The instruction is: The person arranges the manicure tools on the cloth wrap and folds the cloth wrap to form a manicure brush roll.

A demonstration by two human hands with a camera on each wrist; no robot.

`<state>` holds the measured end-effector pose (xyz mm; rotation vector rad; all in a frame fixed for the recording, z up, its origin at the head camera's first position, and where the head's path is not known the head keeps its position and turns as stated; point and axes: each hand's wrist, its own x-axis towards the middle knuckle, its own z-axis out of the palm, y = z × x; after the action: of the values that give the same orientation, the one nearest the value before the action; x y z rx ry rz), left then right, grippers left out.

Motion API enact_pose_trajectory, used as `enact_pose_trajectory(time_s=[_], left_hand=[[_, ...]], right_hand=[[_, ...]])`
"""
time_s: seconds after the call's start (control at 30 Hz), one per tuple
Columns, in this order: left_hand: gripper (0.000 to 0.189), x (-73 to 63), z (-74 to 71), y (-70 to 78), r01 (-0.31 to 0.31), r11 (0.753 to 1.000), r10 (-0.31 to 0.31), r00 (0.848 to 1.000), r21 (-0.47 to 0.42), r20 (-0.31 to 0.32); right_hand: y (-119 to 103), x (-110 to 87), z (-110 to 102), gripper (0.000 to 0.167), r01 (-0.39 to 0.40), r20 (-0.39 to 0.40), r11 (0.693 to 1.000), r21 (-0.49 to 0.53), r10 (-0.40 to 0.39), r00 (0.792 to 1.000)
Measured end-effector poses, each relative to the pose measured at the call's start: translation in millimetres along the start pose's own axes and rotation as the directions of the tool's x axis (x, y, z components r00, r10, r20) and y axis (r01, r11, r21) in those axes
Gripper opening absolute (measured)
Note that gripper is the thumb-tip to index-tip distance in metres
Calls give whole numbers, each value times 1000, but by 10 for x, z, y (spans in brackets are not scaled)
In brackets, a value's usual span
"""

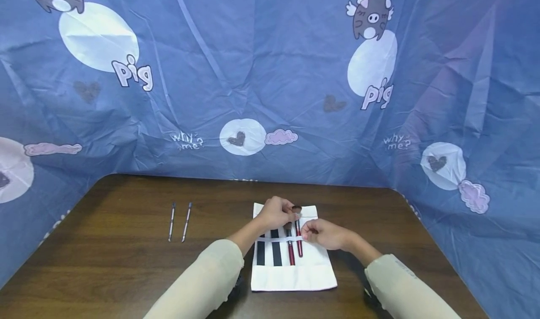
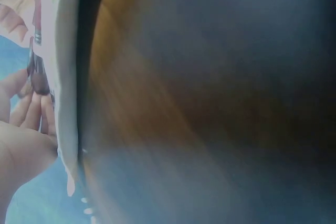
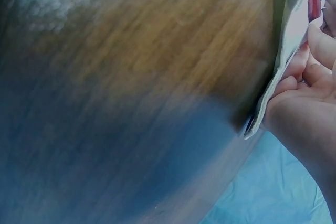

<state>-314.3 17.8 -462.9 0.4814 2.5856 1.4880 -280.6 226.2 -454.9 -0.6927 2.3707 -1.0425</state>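
Observation:
A white fabric brush roll (image 1: 295,278) lies spread on the table, with a pale elastic band (image 1: 266,239) across it. Two dark flat strips, one on the left (image 1: 260,253) and one beside it (image 1: 276,253), sit under the band. Right of them is a red-handled makeup brush (image 1: 291,254). My left hand (image 1: 274,213) pinches a second red-handled makeup brush (image 1: 299,248) near its bristle end; that brush passes by the band. With thumb and fingers my right hand (image 1: 326,233) pinches the band at its right part. Bristles (image 2: 39,82) show between the left fingers in the left wrist view.
Two thin light sticks with blue tips, one (image 1: 171,223) left of the other (image 1: 187,223), lie on the brown wooden table (image 1: 126,263). Behind the table hangs a blue printed cloth (image 1: 270,75).

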Motion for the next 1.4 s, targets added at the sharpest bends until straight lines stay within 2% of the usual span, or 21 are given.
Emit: enact_pose_trajectory(time_s=[0.17, 0.47, 0.63, 0.83, 1.13, 1.27, 1.4], left_hand=[[7, -26, -25, 15, -47, 997, 43, 997, 64, 60], [7, -39, -63, -23, -154, 978, 135, 981, 143, 136], [6, -31, -86, -41, -196, 964, 161, 968, 178, 195], [6, -47, -109, -28, -206, 963, 161, 957, 176, 242], [6, -55, -97, -44, -197, 965, 152, 958, 175, 242], [6, -52, -88, -47, -187, 968, 144, 960, 168, 242], [6, -50, -82, -50, -174, 971, 132, 962, 165, 239]], right_hand=[[40, 9, -20, 12, 9, 11, 1000, 5, -9, 1000], [10, 2, -11, 12, 4, -5, 1000, -10, -4, 1000], [14, 11, -12, 14, -4, -18, 999, -34, 3, 1000], [-1, -3, -6, 14, -2, -21, 1000, -30, 2, 1000], [-24, -19, -21, 12, 54, -25, 998, -39, -55, 998], [-15, -26, -44, 14, 69, -57, 994, -81, -74, 996], [31, -35, -72, 15, 88, -120, 987, -132, -104, 987]])
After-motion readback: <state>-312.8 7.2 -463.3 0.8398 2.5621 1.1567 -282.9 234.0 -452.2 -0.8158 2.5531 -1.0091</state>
